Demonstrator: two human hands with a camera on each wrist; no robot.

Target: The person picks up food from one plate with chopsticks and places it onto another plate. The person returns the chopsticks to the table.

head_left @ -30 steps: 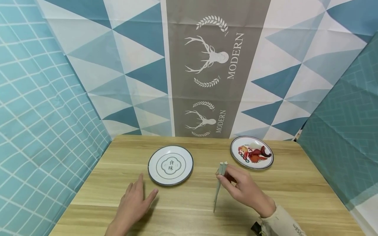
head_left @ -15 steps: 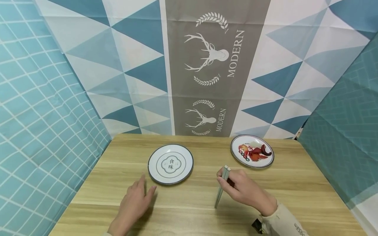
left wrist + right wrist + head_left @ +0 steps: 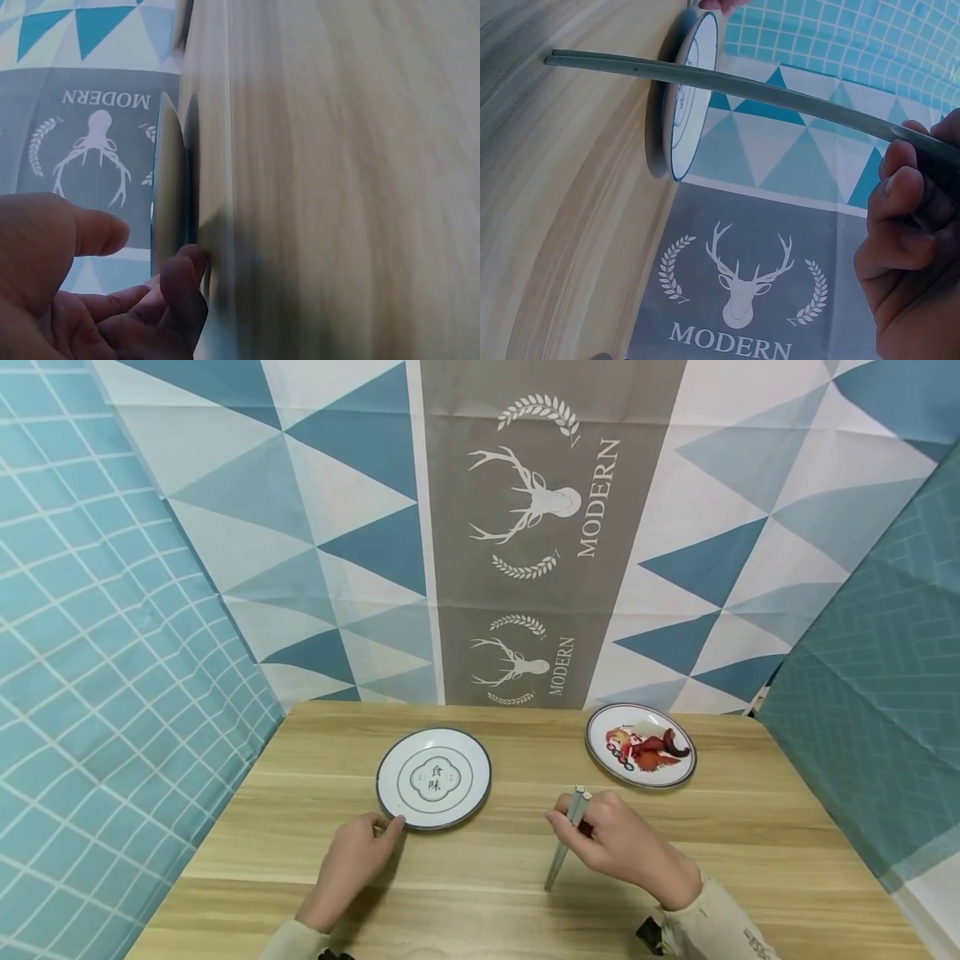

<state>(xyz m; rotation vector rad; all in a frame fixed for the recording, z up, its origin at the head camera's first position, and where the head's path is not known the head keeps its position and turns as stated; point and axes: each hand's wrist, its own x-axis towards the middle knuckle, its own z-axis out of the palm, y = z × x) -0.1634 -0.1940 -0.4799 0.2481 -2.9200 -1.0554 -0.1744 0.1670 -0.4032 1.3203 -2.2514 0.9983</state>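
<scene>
The left hand is working at a round blue-rimmed white plate; the right hand is pinching slim grey-green chopsticks!
On the left, the thumb is standing spread from fingers curling at the plate's near-left rim, and the plate is lying on the pale wood-grained table; rightward, thumb and fingers are squeezing the chopsticks, tips slanting down, and farther back a dark-rimmed white plate with a red printed figure is resting.

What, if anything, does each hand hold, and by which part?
The right hand holds chopsticks near their upper ends. The left hand is at the rim of the lettered plate; any grip is unclear.
</scene>
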